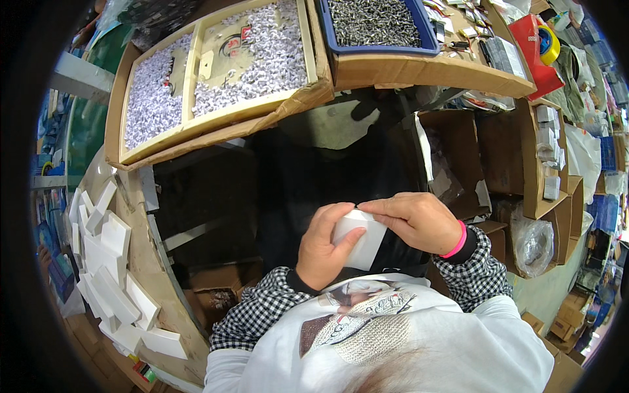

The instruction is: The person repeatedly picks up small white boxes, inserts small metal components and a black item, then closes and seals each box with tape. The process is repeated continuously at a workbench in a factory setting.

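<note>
With my left hand (322,252) and right hand (413,221) gripping 1 small white box (361,243), a pile of finished white boxes (108,275) lies left, many loose white parts (252,59) remain.

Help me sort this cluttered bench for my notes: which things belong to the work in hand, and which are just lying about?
In hand:
white box, held by left hand and right hand
stack of white boxes on the person's left

Lying about:
tray of small white parts
blue bin of metal parts
red box
clear bag
brown cartons
</note>
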`<state>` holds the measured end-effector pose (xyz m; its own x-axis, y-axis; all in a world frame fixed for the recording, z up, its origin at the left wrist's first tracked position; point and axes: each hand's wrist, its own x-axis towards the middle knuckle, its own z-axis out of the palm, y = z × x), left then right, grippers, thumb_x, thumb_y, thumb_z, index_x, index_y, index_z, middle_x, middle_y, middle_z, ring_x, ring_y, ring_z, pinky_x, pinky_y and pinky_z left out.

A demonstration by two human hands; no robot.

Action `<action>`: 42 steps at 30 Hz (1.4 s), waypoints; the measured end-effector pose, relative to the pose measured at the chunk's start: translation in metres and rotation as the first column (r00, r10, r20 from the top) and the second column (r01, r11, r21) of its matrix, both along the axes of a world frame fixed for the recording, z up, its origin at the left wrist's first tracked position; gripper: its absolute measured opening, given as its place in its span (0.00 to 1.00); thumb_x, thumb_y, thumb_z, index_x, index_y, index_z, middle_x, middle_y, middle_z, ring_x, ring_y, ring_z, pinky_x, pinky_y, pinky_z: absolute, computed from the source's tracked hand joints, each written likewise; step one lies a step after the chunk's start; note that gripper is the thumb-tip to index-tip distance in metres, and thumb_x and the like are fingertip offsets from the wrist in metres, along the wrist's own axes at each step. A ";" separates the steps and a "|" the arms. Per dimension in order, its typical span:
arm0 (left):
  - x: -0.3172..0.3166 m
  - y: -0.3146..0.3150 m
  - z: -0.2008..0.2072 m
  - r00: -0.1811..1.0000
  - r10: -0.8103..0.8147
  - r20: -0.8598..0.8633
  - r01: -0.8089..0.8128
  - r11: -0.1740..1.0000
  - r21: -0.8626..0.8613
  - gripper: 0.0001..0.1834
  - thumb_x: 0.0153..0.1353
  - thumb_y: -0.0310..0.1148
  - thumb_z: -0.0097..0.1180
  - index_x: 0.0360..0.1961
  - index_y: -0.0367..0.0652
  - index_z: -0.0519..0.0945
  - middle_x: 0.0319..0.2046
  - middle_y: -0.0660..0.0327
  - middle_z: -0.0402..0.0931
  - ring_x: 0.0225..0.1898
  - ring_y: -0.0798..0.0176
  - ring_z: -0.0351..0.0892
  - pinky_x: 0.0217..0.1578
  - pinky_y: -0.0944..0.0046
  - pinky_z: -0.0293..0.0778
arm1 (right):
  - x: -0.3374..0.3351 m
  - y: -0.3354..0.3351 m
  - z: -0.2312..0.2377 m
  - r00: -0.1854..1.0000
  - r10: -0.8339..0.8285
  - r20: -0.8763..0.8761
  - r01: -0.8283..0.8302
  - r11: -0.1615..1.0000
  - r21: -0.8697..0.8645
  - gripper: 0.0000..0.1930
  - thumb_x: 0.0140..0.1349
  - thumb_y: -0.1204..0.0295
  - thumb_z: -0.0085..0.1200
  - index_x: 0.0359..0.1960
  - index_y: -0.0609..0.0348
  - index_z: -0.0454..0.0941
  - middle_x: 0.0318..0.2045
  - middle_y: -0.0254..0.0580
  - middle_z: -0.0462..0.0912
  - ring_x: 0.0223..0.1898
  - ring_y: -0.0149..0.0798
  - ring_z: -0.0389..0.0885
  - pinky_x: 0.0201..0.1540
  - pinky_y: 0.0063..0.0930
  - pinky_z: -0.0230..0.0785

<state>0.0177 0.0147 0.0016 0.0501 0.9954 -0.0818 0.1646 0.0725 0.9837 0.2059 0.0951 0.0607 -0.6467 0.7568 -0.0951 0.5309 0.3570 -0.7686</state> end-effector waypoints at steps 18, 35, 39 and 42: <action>-0.032 -0.023 -0.027 0.879 -0.010 0.477 0.019 1.000 -0.013 0.17 0.58 0.18 0.56 0.49 0.42 0.72 0.51 0.54 0.70 0.50 0.62 0.73 0.50 0.64 0.73 | -0.016 -0.030 -0.041 0.960 -0.041 -0.277 0.049 0.999 0.023 0.15 0.52 0.73 0.62 0.43 0.59 0.80 0.43 0.44 0.83 0.38 0.41 0.82 0.42 0.29 0.74; -0.014 0.008 -0.007 0.959 -0.046 0.281 0.054 0.998 -0.022 0.08 0.61 0.20 0.51 0.42 0.37 0.73 0.46 0.47 0.77 0.48 0.59 0.77 0.50 0.63 0.71 | 0.032 0.018 -0.017 0.834 -0.339 -0.436 0.427 0.896 0.122 0.08 0.58 0.75 0.58 0.39 0.62 0.81 0.41 0.46 0.82 0.39 0.40 0.82 0.43 0.27 0.73; -0.016 0.005 -0.008 0.900 0.026 0.435 0.056 0.983 -0.175 0.06 0.64 0.23 0.49 0.41 0.37 0.73 0.48 0.46 0.76 0.48 0.59 0.76 0.51 0.62 0.70 | 0.111 0.084 0.027 0.533 -0.573 -0.623 0.846 0.371 0.383 0.07 0.61 0.78 0.53 0.38 0.67 0.80 0.38 0.42 0.82 0.36 0.30 0.79 0.39 0.24 0.72; -0.020 0.003 -0.010 0.859 -0.009 0.511 0.126 0.973 -0.195 0.08 0.66 0.27 0.46 0.44 0.37 0.73 0.52 0.46 0.73 0.52 0.58 0.73 0.55 0.60 0.67 | 0.172 0.135 0.058 0.275 -0.591 -0.758 0.956 0.083 0.282 0.11 0.62 0.69 0.54 0.39 0.66 0.81 0.39 0.45 0.82 0.38 0.31 0.79 0.43 0.24 0.70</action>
<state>-0.0027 0.0175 -0.0079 0.2085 0.9490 -0.2365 -0.3369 0.2967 0.8935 0.3782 0.2303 0.1191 0.5556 0.5211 0.6479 0.5671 0.3323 -0.7536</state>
